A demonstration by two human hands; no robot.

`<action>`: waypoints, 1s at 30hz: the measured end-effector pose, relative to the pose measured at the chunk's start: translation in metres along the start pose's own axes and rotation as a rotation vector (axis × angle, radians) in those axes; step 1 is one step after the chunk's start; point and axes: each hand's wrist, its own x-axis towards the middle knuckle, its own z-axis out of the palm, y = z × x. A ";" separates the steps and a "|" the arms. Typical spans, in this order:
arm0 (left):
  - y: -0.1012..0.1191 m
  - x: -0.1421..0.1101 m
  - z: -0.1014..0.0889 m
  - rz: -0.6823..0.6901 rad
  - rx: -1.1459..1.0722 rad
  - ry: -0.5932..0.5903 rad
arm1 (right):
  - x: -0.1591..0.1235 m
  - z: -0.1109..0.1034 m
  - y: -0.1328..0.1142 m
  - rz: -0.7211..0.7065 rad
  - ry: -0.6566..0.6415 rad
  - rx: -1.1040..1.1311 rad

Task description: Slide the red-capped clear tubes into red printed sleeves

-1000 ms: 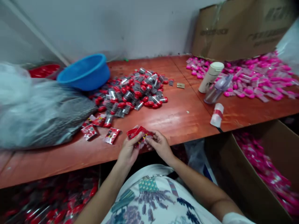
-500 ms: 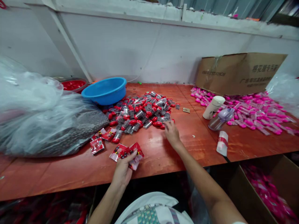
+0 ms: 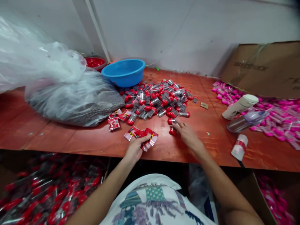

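My left hand (image 3: 135, 149) is closed on a fan of red printed packets (image 3: 150, 138), its thumb pressed on top. Just in front of the main pile, my right hand (image 3: 187, 134) has its fingers curled over two small clear containers with red ends (image 3: 172, 131); the fingers partly hide them. Behind both hands lies the pile of similar red-ended containers (image 3: 156, 101), dark contents showing through the clear parts. More red packets (image 3: 114, 124) rest on the table left of the pile.
A blue basin (image 3: 124, 75) stands behind the pile, and a large clear bag of dark pellets (image 3: 77, 103) lies left. White bottle (image 3: 241, 106), purple-lidded bottle (image 3: 246, 121) and white roll (image 3: 239, 147) are right, near pink containers (image 3: 278, 120) and a carton (image 3: 264, 68). Red-ended containers (image 3: 58, 197) fill the space below the table.
My right hand has come back from the pile's edge toward me, with two red-ended containers under its fingers. The left hand keeps its packets. The view has tilted down and turned left.
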 end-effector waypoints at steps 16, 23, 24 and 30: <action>0.001 0.003 -0.003 -0.056 -0.171 0.031 | -0.039 0.024 -0.090 0.266 0.106 1.207; 0.001 -0.003 -0.006 -0.075 -0.139 0.005 | -0.044 0.033 -0.119 0.513 0.170 1.594; 0.001 -0.003 -0.006 -0.073 -0.132 0.009 | -0.044 0.033 -0.120 0.519 0.183 1.599; 0.000 -0.003 -0.007 -0.045 -0.150 0.091 | -0.048 0.025 -0.127 0.485 0.305 1.520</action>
